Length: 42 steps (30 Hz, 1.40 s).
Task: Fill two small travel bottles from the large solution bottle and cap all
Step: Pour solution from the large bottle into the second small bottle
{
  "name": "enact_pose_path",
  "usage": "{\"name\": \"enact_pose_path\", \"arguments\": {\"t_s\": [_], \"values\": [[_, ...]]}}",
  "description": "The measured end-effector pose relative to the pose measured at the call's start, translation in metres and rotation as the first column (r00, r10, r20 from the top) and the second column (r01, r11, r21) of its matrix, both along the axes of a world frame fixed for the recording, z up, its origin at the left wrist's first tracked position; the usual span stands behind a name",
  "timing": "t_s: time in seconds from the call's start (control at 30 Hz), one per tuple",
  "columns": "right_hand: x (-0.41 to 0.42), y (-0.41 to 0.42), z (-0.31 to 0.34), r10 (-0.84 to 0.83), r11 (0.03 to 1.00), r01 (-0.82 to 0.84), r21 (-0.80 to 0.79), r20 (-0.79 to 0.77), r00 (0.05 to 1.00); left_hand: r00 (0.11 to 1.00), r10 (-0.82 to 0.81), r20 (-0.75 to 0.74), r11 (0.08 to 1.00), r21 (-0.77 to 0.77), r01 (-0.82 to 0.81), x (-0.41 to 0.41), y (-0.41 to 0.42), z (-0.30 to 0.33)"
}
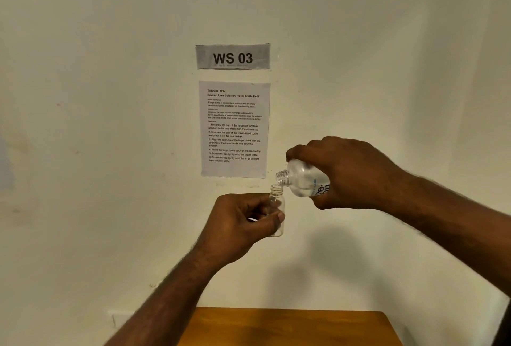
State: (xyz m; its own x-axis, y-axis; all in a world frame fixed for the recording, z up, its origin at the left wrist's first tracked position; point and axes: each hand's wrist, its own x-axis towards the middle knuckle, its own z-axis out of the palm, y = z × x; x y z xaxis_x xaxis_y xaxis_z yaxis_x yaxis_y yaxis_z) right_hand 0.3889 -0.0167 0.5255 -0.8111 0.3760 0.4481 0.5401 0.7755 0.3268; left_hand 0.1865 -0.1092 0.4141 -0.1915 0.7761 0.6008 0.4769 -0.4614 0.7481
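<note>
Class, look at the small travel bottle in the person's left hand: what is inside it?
The upper part of the small travel bottle looks clear and empty, and its mouth is uncapped. The left hand covers much of its lower body, so any liquid there cannot be judged.

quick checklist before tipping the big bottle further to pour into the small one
1. Large solution bottle uncapped: ok, bare threaded neck.
2. Small travel bottle uncapped and upright: ok.
3. Mouths aligned: ok, the large neck sits just above and right of the small opening.
4. Right hand grips the large bottle: ok.
5. Left hand holds the small bottle: ok, fingers wrapped around its body.
6. Liquid flowing, or small bottle's fill level: cannot tell.
</note>
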Motion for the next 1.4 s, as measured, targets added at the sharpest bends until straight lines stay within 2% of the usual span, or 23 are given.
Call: {"name": "enact_pose_path", "arguments": {"t_s": [1.4], "values": [[-0.0084, 0.0032, 0.0059, 0.039, 0.995, -0.043, 0.094, 0.045, 0.998, 1.0, 0.002, 0.012, 1.0, -0.001, -0.002, -0.0041, -0.0073, 0.002]]}}
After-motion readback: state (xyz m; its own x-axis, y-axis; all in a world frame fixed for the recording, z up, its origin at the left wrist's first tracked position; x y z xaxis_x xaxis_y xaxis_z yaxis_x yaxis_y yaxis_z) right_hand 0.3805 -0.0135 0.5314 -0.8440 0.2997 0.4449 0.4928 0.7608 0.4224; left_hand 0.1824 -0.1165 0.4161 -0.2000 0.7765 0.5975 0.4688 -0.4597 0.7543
